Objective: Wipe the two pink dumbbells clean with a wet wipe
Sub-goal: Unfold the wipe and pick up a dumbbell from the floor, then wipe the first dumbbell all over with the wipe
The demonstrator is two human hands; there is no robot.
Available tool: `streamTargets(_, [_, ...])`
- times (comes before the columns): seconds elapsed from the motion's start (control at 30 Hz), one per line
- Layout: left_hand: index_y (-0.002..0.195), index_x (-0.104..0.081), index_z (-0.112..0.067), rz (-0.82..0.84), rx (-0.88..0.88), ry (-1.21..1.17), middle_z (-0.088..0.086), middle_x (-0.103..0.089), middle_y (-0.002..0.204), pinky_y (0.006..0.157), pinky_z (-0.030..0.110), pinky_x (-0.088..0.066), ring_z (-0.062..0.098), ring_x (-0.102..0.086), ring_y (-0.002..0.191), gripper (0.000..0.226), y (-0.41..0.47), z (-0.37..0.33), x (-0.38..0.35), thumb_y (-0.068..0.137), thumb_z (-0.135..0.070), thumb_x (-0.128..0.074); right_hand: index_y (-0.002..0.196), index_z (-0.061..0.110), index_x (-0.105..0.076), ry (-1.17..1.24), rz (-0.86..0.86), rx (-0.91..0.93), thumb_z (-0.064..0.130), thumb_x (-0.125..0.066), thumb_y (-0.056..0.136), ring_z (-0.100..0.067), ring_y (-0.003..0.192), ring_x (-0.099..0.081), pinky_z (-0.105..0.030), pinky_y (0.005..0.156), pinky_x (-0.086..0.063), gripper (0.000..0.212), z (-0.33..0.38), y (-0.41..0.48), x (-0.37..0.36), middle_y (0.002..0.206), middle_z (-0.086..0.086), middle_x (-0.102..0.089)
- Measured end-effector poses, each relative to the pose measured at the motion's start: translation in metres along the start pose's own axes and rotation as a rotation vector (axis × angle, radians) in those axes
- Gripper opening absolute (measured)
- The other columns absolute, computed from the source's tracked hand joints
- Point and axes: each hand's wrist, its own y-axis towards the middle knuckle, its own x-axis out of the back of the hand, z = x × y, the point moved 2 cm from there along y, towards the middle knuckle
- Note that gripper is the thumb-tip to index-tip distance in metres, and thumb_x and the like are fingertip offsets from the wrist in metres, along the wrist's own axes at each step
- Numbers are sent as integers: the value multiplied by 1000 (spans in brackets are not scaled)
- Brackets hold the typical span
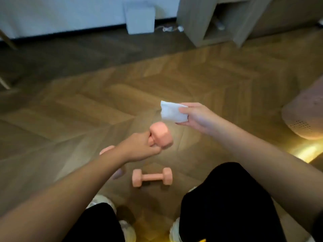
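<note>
The 1st dumbbell [161, 136] is up in the air, gripped by its handle in the left hand [138, 147], whose fingers curl round the bar just behind the near head. That head points up and away toward the wipe; the other head shows only partly, behind the left wrist. The picture is slightly blurred here, so the finger positions are not sharp.

The wipe [172, 111] is white and folded into a thick pad. The right hand [195, 116] pinches it, thumb on top and fingers underneath, with most of the pad sticking out to the left of the fingertips. The wipe sits just above and to the right of the raised head, near it but not touching.

The 2nd dumbbell [152, 177] lies flat on the floor [104, 102], its bar running left to right, below the 1st dumbbell and between the person's legs. Neither hand touches it.

The floor is wooden herringbone parquet. The legs are in black trousers [227, 198], and pale shoes [103, 202] show at the bottom edge.

Further off, a white box [140, 19] stands against the far wall, with a tangle of cables [168, 28] on the floor just to its right. A pale wooden cabinet [197, 23] with open compartments stands at the upper right. A rounded pinkish object [304, 116] with a patch of small holes lies at the right edge.
</note>
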Motion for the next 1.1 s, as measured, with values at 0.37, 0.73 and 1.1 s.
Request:
streamTargets(0.37, [124, -55, -26, -477, 60, -320, -10, -65, 107, 79, 29, -50, 13, -63, 93, 85, -62, -18, 71, 67, -89, -48, 114, 28, -64, -170, 22, 600, -7, -42, 100, 7, 109, -60, -21, 99, -47, 44, 30, -57, -82, 110, 21, -69])
streamTargets(0.73, [86, -53, -38, -719, 119, -427, -19, -60, 72, 56, 12, -37, -14, -56, 70, 81, -79, 8, 72, 51, -107, -30, 125, 28, -63, -237, 228, 685, 24, -46, 97, 13, 103, -59, -5, 88, -40, 33, 27, -39, -101, 104, 34, -68])
streamTargets(1.1, [103, -52, -35, -644, 67, -144, -17, -63, 79, 61, 29, -48, 4, -60, 72, 73, -93, 12, 72, 66, -96, -35, 118, 31, -67, -168, 305, 608, 8, -42, 103, 6, 107, -62, -7, 88, -43, 36, 20, -35, -109, 113, 23, -71])
